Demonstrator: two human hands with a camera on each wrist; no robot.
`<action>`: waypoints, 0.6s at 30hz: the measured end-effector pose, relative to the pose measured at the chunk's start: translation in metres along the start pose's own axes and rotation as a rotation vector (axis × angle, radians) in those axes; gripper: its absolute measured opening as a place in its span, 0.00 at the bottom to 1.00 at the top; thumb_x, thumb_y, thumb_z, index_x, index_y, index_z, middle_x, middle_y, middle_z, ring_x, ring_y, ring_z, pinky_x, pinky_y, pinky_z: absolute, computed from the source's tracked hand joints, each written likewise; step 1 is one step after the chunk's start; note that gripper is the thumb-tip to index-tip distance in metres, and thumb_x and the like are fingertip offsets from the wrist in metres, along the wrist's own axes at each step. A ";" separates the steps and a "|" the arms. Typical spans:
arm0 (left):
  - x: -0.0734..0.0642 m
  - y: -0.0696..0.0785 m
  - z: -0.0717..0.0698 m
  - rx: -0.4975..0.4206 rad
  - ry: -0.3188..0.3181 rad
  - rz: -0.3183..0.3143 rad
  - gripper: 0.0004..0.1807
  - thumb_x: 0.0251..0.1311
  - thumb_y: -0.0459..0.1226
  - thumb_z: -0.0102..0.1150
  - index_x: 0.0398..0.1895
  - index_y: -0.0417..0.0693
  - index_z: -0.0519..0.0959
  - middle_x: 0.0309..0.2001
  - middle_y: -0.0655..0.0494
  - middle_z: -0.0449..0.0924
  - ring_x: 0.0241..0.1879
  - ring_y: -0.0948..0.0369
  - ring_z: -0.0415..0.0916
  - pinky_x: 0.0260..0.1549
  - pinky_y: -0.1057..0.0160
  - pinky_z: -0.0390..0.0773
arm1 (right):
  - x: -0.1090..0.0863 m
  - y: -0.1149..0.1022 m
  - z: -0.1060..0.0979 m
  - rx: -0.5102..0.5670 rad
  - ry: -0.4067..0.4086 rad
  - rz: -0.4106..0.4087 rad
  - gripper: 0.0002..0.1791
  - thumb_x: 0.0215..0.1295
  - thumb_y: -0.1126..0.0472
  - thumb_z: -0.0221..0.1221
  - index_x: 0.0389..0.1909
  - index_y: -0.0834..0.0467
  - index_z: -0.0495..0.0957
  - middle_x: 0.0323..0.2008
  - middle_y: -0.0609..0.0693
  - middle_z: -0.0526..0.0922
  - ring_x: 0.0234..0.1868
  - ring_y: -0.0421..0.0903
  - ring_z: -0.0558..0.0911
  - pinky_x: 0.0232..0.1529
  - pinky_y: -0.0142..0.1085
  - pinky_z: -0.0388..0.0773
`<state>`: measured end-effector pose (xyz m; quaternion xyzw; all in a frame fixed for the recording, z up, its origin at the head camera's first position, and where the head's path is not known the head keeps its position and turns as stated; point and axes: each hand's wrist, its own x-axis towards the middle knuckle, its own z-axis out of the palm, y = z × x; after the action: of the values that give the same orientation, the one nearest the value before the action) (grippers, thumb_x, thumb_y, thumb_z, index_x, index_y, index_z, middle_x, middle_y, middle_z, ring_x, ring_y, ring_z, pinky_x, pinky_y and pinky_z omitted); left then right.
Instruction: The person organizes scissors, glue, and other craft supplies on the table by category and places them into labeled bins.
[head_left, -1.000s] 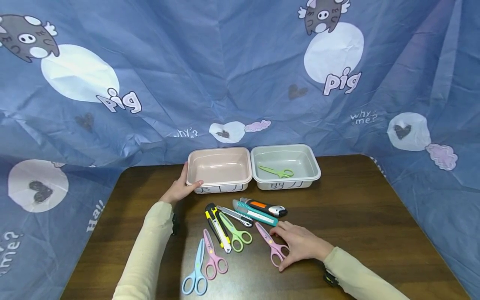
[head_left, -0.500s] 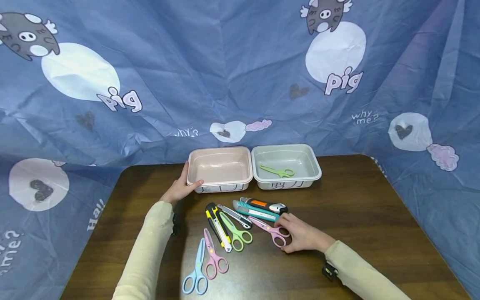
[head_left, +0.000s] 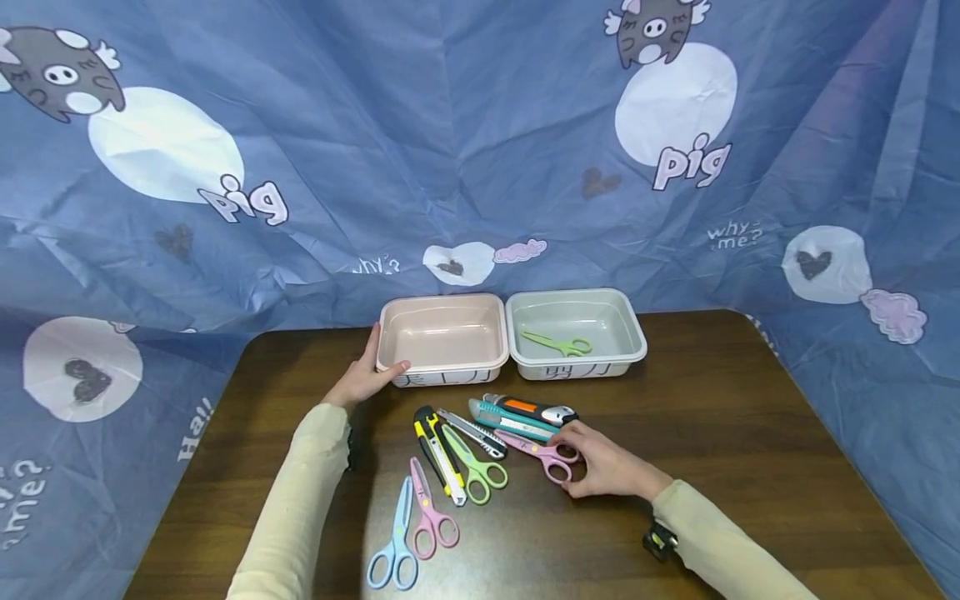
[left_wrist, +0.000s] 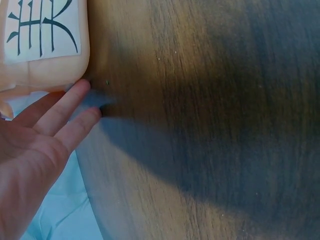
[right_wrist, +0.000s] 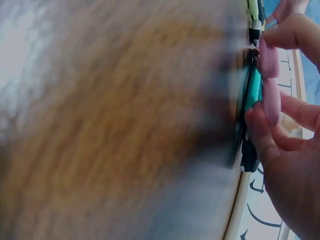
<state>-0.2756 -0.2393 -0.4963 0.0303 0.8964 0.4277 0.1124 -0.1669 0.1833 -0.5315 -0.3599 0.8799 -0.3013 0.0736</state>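
My right hand (head_left: pixel 609 465) pinches a pair of pink scissors (head_left: pixel 534 450) at the finger loops, thumb on one side and fingers on the other. In the right wrist view the pink handle (right_wrist: pixel 271 97) stands between the fingertips. The blades lie close beside a teal utility knife (head_left: pixel 517 423), above the table. My left hand (head_left: pixel 358 382) rests against the left front corner of a pink plastic box (head_left: pixel 450 368), thumb at the front rim and fingers straight along its side. In the left wrist view, fingertips touch the box near its corner.
A pale green box (head_left: pixel 577 362) stands to the right, holding green scissors (head_left: pixel 557 342). On the table lie an orange-black knife (head_left: pixel 528 408), a grey knife (head_left: pixel 472 433), a yellow-black knife (head_left: pixel 439 457), green scissors (head_left: pixel 474 467), other pink scissors (head_left: pixel 429 512) and blue scissors (head_left: pixel 395 542).
My right hand has moved slightly away from me with the pink scissors, turning them so the blades point more leftward, near the knives. My left hand stays at the pink box.
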 end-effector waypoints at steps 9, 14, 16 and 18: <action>-0.002 0.001 0.000 -0.036 0.009 0.005 0.56 0.62 0.53 0.60 0.77 0.55 0.27 0.71 0.27 0.43 0.67 0.34 0.50 0.64 0.41 0.52 | 0.003 0.004 -0.006 0.066 0.049 0.021 0.34 0.45 0.61 0.71 0.56 0.61 0.74 0.50 0.47 0.78 0.50 0.43 0.76 0.53 0.43 0.73; -0.001 0.000 0.000 -0.032 0.011 0.016 0.57 0.61 0.53 0.60 0.77 0.54 0.27 0.72 0.28 0.42 0.67 0.34 0.50 0.64 0.40 0.52 | 0.003 0.007 -0.005 0.096 0.082 0.014 0.35 0.43 0.62 0.72 0.58 0.60 0.74 0.51 0.47 0.79 0.50 0.44 0.77 0.53 0.45 0.73; -0.001 0.000 0.001 -0.025 0.015 0.024 0.57 0.61 0.53 0.60 0.77 0.54 0.28 0.72 0.28 0.42 0.67 0.33 0.50 0.64 0.40 0.52 | 0.003 0.006 -0.007 0.108 0.102 0.018 0.35 0.43 0.62 0.72 0.58 0.60 0.74 0.51 0.49 0.79 0.50 0.44 0.77 0.52 0.45 0.74; -0.001 0.000 0.001 -0.021 0.020 0.030 0.57 0.61 0.52 0.60 0.77 0.53 0.28 0.72 0.28 0.42 0.67 0.33 0.50 0.64 0.40 0.52 | 0.003 0.006 -0.009 0.111 0.121 0.014 0.35 0.43 0.63 0.72 0.58 0.60 0.75 0.50 0.49 0.80 0.49 0.44 0.77 0.51 0.44 0.74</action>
<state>-0.2740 -0.2387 -0.4964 0.0381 0.8924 0.4390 0.0972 -0.1762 0.1889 -0.5274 -0.3302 0.8672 -0.3703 0.0422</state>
